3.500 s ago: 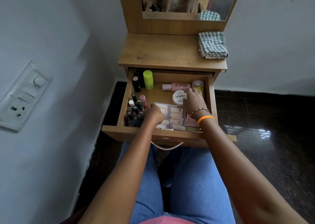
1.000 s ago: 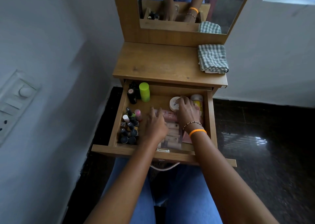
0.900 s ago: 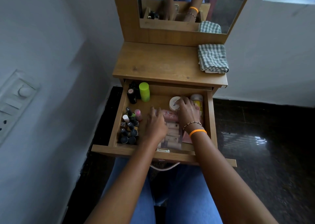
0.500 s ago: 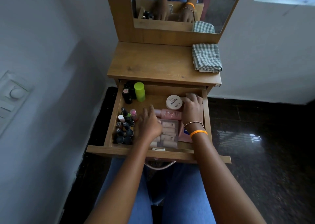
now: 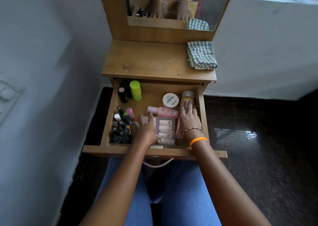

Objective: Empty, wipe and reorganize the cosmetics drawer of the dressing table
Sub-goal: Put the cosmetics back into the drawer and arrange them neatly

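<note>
The drawer point(image 5: 110, 115) stood pulled out, full of cosmetics. The left hand point(image 5: 146, 129) reached, fingers loose, toward the pink bottle point(image 5: 163, 112); the right hand point(image 5: 189, 115) lay flat on the far-right bottle point(image 5: 187, 95), likely steadying it. The checked cloth point(image 5: 201, 54) waited on the worktop point(image 5: 146, 60).

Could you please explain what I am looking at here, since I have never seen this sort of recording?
There is no machine: a person wears a camera on the head, looking down at their own arms. They sit before a wooden dressing table with its drawer pulled open. On top lies a folded checked cloth. Inside the drawer stand nail polish bottles and a green container; a round jar and a pink bottle lie there too. The left hand rests on a clear case of small tubes; the right hand lies flat on a yellow-labelled bottle. Neither clearly grips anything.
</note>
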`<state>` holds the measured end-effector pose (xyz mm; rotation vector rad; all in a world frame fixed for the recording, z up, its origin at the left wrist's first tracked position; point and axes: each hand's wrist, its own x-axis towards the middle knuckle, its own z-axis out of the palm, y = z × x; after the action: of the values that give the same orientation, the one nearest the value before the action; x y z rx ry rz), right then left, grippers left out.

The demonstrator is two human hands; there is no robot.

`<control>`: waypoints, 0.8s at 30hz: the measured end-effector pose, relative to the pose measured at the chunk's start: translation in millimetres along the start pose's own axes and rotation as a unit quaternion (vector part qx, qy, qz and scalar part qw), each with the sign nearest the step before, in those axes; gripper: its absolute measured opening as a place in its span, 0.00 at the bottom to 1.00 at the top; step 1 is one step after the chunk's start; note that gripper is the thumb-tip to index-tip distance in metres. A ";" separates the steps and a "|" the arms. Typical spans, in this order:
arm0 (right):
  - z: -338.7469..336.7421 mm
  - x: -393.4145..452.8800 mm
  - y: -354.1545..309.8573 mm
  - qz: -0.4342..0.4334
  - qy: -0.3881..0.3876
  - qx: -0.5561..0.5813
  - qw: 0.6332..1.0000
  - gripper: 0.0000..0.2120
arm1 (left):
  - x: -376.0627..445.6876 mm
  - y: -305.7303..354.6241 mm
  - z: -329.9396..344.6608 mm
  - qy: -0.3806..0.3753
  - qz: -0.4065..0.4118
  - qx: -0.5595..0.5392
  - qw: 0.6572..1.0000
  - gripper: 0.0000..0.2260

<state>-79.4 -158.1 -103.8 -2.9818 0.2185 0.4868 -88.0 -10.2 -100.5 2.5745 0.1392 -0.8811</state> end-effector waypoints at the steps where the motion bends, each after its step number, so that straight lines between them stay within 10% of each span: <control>1: -3.0 1.5 0.6 -0.003 -0.010 -0.002 1.000 0.44 | -0.2 0.0 -0.2 0.004 0.002 0.004 1.000 0.50; 15: -1.8 -3.1 0.2 -0.004 0.022 0.022 1.000 0.36 | -2.6 0.7 -5.9 0.005 0.024 -0.007 1.000 0.51; 19: -1.8 -4.1 -3.2 -0.083 0.141 0.050 0.985 0.22 | -8.7 -0.5 -3.9 0.027 0.038 -0.010 0.999 0.48; 24: 0.5 3.5 -11.2 -0.150 0.101 0.030 0.983 0.18 | -8.6 -0.1 -5.8 0.007 0.070 0.011 0.997 0.43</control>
<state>-74.5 -147.5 -104.4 -2.9280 -0.1958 0.1403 -91.6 -7.3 -91.1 2.5747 -0.0448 -0.8161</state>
